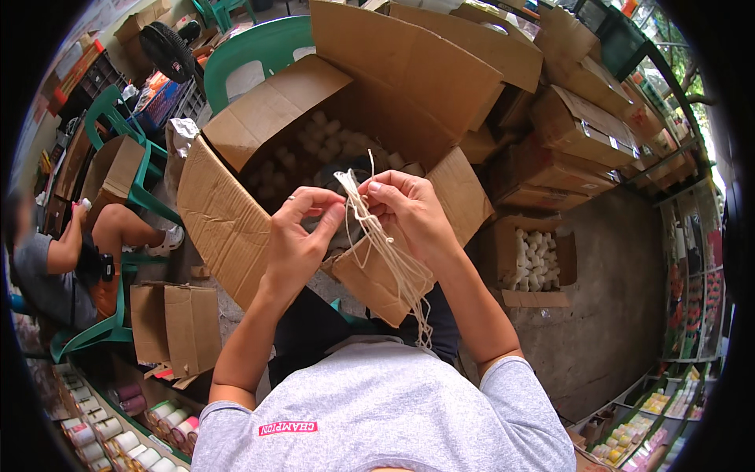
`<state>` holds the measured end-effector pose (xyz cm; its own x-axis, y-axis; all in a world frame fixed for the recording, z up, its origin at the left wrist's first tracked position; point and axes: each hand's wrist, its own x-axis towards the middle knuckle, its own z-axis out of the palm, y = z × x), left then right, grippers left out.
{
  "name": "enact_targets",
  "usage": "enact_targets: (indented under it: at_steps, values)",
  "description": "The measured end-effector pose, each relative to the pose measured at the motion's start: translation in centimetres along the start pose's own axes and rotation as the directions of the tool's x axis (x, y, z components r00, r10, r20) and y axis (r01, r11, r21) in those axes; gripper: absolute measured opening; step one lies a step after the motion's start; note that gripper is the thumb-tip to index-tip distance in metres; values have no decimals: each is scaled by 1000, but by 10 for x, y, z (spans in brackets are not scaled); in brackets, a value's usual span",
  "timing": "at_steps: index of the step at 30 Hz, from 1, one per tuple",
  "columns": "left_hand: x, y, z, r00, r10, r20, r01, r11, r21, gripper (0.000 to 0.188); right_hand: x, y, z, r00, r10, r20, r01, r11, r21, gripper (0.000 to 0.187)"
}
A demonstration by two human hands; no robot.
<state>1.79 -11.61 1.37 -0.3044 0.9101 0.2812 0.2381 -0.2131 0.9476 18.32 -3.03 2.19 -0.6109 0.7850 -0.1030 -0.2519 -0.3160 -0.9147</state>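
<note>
Fine fingerwork above the open box

Right up at the top of the strands here: pinching a bundle of white cords [388,250] between thumb and fingers of the right hand [410,208], out in front of the body and over the near side of a large cardboard box [222,224]. And over to the left hand [305,226], raised just beside the bundle, with thumb and index finger curled close together. Gripping a strand there, or only poised next to one? Impossible to tell from this view, so no call on that.

Trailing away below the pinch in long loops and loose ends, across the near flap and down toward the grey shirt [377,409]; above the pinch, just a single stray tip.

By the look of it, into the delicate stage now: probably teasing strands apart at the fingertips. For the next move, likely in need of a steady right-hand pinch, a light left-hand hold on one strand only, and a gentle draw. Careful there, with such easy tangling among those loops!

Beyond the hands, down inside the box, plenty of small white pieces [321,135]. Off to the right, on the floor, more pale pieces in a smaller carton [536,299].
</note>
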Motion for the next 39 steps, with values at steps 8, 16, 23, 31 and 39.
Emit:
enact_targets:
  at_steps: [8, 16, 23, 31, 39]
  values:
    - [10, -7, 3, 967, -152, 204, 203, 943, -263, 22, -2, 10, 3, 977, -212, 0, 211, 971, -114, 11]
    - [4, -6, 10, 993, -71, 99, 104, 919, -381, 28, -4, 3, 1, 991, -134, -4, 130, 965, -226, 11]
    - [10, 18, -4, 966, 234, 112, -254, 941, 225, 14, 2, -19, -5, 937, -333, -103, 233, 817, -528, 15]
    - [16, 32, -5, 923, 360, 131, -384, 865, 322, 33, -14, -30, 7, 848, -494, 193, 389, 332, -859, 9]
    - [33, 44, 0, 950, 47, 310, 31, 970, -243, 21, -12, -59, 21, 608, -782, 135, 638, 381, -669, 9]
